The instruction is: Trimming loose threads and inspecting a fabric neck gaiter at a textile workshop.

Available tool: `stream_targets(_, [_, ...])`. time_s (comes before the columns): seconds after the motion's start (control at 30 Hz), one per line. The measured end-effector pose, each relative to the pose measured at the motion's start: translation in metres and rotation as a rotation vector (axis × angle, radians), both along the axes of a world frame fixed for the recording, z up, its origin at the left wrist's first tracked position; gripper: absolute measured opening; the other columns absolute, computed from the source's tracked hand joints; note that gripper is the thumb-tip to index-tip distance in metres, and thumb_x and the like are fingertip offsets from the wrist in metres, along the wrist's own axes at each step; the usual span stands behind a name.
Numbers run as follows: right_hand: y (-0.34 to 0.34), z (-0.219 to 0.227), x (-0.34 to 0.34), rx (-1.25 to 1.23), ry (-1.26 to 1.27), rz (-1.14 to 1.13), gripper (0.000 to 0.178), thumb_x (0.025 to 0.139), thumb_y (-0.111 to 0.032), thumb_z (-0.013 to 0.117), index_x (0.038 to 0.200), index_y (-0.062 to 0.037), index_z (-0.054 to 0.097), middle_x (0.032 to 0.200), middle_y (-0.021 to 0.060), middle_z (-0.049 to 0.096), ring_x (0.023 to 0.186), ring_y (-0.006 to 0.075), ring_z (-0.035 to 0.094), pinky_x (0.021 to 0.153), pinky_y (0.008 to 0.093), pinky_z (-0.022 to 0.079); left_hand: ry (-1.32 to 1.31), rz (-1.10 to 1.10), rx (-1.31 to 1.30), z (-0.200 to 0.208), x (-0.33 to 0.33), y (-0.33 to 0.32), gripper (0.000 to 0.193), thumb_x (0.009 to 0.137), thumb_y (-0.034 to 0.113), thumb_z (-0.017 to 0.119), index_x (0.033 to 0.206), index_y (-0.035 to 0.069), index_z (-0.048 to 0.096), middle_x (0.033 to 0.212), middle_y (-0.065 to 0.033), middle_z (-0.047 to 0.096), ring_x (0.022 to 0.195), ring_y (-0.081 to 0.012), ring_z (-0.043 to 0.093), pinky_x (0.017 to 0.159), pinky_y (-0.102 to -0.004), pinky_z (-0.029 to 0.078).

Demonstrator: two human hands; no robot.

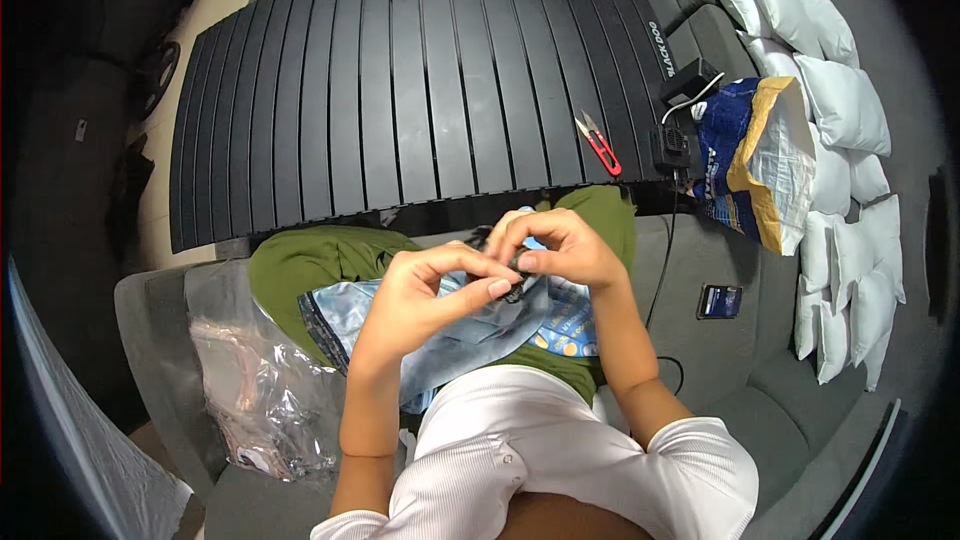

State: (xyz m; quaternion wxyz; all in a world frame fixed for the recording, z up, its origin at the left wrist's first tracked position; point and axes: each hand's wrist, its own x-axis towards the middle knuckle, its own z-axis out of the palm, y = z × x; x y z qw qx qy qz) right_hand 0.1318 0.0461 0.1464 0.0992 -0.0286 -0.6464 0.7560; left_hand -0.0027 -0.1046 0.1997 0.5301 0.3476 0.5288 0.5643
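Note:
In front of my waist both hands are close together with their fingertips pinched. My left hand [435, 298] and my right hand [565, 248] grip a small dark piece [516, 290], perhaps fabric. Its exact kind is hard to make out, since the fingers cover much of it. Faded blue denim cloth [440, 338] lies over my lap beneath the hands. To its right a brighter blue patterned cloth [572, 318] shows near my right wrist.
A black slatted table [400, 80] stands ahead, with red-handled thread snips [600, 148] on it. A black adapter [670, 148] and cable sit at its right edge. A blue and yellow sack [765, 165], white pillows [845, 105] and a phone [719, 301] are right; clear plastic packaging [265, 395] is left.

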Motion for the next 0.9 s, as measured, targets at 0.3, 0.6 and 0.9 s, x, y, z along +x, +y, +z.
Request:
stream_targets(0.3, [0.002,0.019,0.012,-0.253,-0.064,-0.369,0.027,0.083,-0.020,0.052,0.063,-0.0057,0.040,0.058,0.0000,0.035,0.056,0.0118,0.033,0.054,0.0255,0.028,-0.254,0.175,-0.006,-0.003,-0.003,0.000,0.014,0.078,0.003,0.061,0.090,0.002,0.053,0.083,0.0008,0.052,0.075,-0.0051,0.048,0.069,-0.0179,0.039])
stream_targets(0.6, [-0.005,0.033,0.015,-0.301,-0.085,-0.403,0.028,0.083,-0.022,0.052,0.064,-0.0048,0.043,0.058,-0.0006,0.036,0.056,0.0106,0.032,0.054,0.0247,0.027,-0.258,0.141,-0.074,-0.002,0.001,0.002,0.021,0.082,0.011,0.058,0.098,-0.002,0.056,0.089,-0.0010,0.056,0.078,-0.0050,0.049,0.071,-0.0180,0.039])
stream_targets(0.9, [-0.007,0.036,0.011,-0.354,-0.193,-0.399,0.028,0.083,-0.026,0.055,0.065,-0.0061,0.045,0.062,-0.0014,0.043,0.061,0.0072,0.038,0.058,0.0210,0.032,-0.200,0.003,-0.196,-0.009,0.000,0.002,0.024,0.085,0.021,0.057,0.088,-0.003,0.064,0.062,0.0073,0.048,0.057,-0.0002,0.035,0.048,-0.0179,0.027])
